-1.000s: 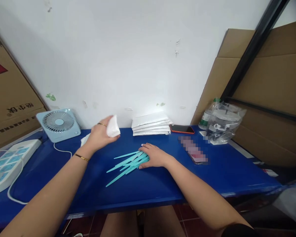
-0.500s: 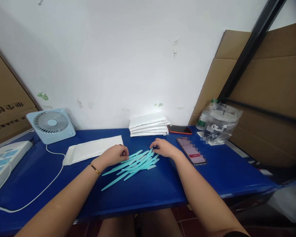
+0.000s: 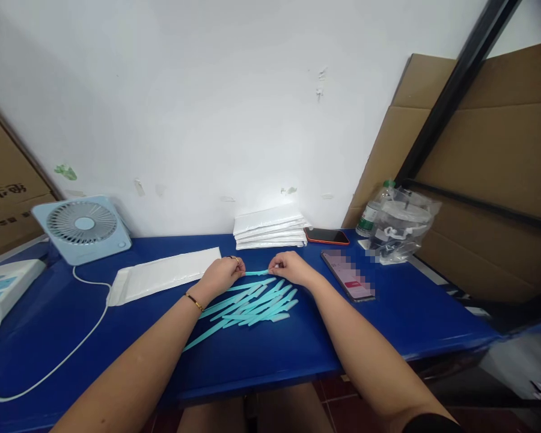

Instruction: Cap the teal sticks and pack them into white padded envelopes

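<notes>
One slim turquoise eyebrow razor [image 3: 256, 273] is held level between my two hands, just beyond the pile. My left hand [image 3: 223, 278] pinches its left end, and my right hand [image 3: 291, 267] pinches its right end. Below them on the blue table lies a loose, overlapping pile of similar turquoise eyebrow razors [image 3: 259, 307], their thin handles pointing lower left. My left hand and wrist cover some of the handle ends. A flat white padded envelope [image 3: 162, 276] rests beside my left hand.
A stack of white envelopes [image 3: 270, 227] stands against the wall, with a red-edged phone [image 3: 327, 236] beside it. Another phone [image 3: 345, 273] lies right of my right hand. A blue fan [image 3: 83, 228], its white cable, and a power strip [image 3: 11, 288] are left. A bottle [image 3: 373, 210] and plastic-wrapped container [image 3: 401, 225] stand right.
An eyebrow razor has come out of the pile and is now stretched between both hands. My left hand has moved right and away from me. The pile has shifted slightly.
</notes>
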`<state>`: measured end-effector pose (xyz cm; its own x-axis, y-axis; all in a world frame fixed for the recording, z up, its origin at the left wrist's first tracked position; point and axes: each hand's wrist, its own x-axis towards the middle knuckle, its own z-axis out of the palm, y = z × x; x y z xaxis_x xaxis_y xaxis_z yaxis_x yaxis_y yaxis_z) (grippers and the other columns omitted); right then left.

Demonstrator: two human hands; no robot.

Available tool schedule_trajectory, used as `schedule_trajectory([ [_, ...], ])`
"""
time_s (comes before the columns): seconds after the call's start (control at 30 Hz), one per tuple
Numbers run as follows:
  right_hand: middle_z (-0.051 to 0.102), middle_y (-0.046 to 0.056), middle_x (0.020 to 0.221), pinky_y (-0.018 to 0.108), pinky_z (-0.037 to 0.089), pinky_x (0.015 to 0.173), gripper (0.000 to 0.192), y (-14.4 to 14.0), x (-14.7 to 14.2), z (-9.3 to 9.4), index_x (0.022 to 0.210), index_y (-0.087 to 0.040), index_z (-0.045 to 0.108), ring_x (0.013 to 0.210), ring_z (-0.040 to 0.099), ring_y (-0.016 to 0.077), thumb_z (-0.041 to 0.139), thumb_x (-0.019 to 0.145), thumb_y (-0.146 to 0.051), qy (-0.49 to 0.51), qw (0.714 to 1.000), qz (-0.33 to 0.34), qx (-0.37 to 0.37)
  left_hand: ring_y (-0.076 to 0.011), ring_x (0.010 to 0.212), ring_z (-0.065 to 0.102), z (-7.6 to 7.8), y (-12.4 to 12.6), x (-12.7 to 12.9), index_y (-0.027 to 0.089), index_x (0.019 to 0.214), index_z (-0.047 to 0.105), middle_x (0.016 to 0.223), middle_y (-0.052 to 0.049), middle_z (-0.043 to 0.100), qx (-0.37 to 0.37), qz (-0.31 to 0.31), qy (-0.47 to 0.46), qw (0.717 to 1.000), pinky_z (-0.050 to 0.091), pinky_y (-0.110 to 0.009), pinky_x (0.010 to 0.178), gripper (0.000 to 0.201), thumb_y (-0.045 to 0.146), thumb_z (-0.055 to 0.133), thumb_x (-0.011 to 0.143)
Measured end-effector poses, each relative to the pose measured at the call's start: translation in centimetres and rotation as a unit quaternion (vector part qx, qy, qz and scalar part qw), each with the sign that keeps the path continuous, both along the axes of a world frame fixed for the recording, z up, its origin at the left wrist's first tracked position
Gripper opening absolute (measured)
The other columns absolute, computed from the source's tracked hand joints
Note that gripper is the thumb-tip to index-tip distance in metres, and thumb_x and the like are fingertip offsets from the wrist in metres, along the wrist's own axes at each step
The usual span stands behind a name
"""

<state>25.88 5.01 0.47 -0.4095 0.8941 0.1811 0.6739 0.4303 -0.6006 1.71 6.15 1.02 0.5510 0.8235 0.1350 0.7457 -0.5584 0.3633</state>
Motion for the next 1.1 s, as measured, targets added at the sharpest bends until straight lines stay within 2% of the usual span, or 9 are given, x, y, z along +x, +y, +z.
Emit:
schedule_trajectory([
  [0.17,0.062,0.002,0.077,0.022,0.037,0.058,0.02,0.4,1.4,0.1,0.084,-0.019,0.071,0.063,0.052,0.011,0.067,0.071,-0.034,-0.008,1.0,-0.027,0.005,-0.0193,0.077,0.057,0.2,0.0,-0.8,0.021,0.088,0.059,0.083,-0.003,0.062,0.002,0.044,-0.02,0.999,0.04,-0.028,0.064,0.022,0.039,0.053,0.077],
  [0.27,0.058,0.002,0.086,0.022,0.039,0.062,0.019,-0.1,1.1,0.4,0.081,-0.021,0.07,0.07,0.052,0.0116,0.069,0.07,-0.036,-0.01,0.999,0.009,0.037,-0.019,0.081,0.056,0.9,-0.8,-1.0,0.022,0.089,0.061,0.089,-0.003,0.06,-0.004,0.01,-0.034,0.999,0.041,-0.028,0.066,0.029,0.046,0.055,0.075],
  [0.37,0.055,0.002,0.084,0.022,0.039,0.064,0.018,-0.5,0.4,0.5,0.077,-0.02,0.07,0.073,0.052,0.0128,0.069,0.07,-0.037,-0.036,0.998,0.051,0.018,-0.0181,0.076,0.056,1.4,-1.6,-1.0,0.022,0.081,0.064,0.084,-0.003,0.06,-0.046,-0.034,-0.018,0.998,0.041,-0.027,0.064,0.03,0.049,0.056,0.073],
  [0.53,0.054,0.003,0.085,0.023,0.041,0.066,0.02,-0.3,0.3,0.4,0.075,-0.017,0.069,0.077,0.052,0.0141,0.067,0.071,-0.037,-0.041,0.996,0.074,-0.033,-0.0168,0.064,0.055,1.3,-1.5,-0.9,0.022,0.074,0.065,0.072,-0.002,0.063,-0.098,-0.008,0.001,0.995,0.038,-0.026,0.055,0.026,0.046,0.056,0.071],
  [0.67,0.055,0.003,0.085,0.023,0.04,0.064,0.021,0.1,1.5,0.4,0.072,-0.015,0.067,0.073,0.052,0.0133,0.067,0.071,-0.036,-0.029,0.999,0.029,-0.033,-0.0173,0.066,0.057,1.0,-0.8,-1.5,0.022,0.073,0.064,0.072,-0.002,0.065,-0.095,0.028,-0.012,0.995,0.037,-0.026,0.054,0.026,0.046,0.056,0.071],
  [0.77,0.055,0.003,0.086,0.024,0.04,0.066,0.022,0.1,1.9,0.6,0.075,-0.016,0.068,0.076,0.053,0.0143,0.07,0.068,-0.037,-0.022,1.0,-0.018,-0.001,-0.0178,0.069,0.058,1.1,-0.7,-2.0,0.022,0.079,0.064,0.076,-0.002,0.065,-0.065,0.047,-0.022,0.997,0.038,-0.025,0.057,0.029,0.048,0.059,0.068],
  [0.87,0.055,0.002,0.088,0.025,0.04,0.071,0.02,-0.6,0.9,1.1,0.081,-0.02,0.068,0.078,0.052,0.014,0.067,0.073,-0.038,-0.009,1.0,0.005,0.026,-0.0175,0.067,0.057,1.6,-1.1,-2.4,0.021,0.081,0.063,0.075,-0.002,0.064,-0.078,0.037,-0.027,0.996,0.038,-0.025,0.055,0.037,0.055,0.058,0.067],
  [1.0,0.054,0.001,0.086,0.028,0.036,0.077,0.016,-2.0,-1.9,1.6,0.081,-0.022,0.069,0.081,0.051,0.0142,0.064,0.078,-0.037,-0.028,0.996,0.081,0.019,-0.0162,0.059,0.056,2.4,-2.2,-3.0,0.022,0.072,0.065,0.064,0.0,0.063,-0.193,-0.033,0.017,0.98,0.036,-0.024,0.05,0.035,0.055,0.061,0.062],
  [1.1,0.053,0.001,0.085,0.031,0.033,0.081,0.018,-2.6,-3.6,1.8,0.082,-0.023,0.069,0.084,0.051,0.0153,0.064,0.078,-0.039,-0.043,0.995,0.09,0.022,-0.0163,0.057,0.054,2.6,-2.7,-2.9,0.022,0.067,0.065,0.062,0.0,0.063,-0.191,-0.043,0.044,0.98,0.034,-0.025,0.048,0.029,0.05,0.061,0.062],
])
